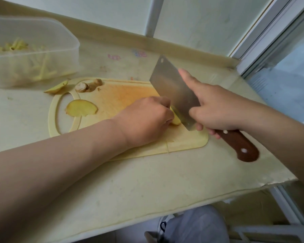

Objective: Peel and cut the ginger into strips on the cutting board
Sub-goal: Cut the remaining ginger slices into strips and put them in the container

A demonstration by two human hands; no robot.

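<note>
The left hand [146, 120] curls its fingers down on a peeled ginger piece [176, 121] near the right end of the cutting board [123, 95]. The right hand [219, 111] grips the cleaver [172, 90] by its handle, forefinger stretched along the blade, edge against the ginger.

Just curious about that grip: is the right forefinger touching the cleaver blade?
Touching. Head view: the right hand lays its forefinger flat along the cleaver blade.
</note>
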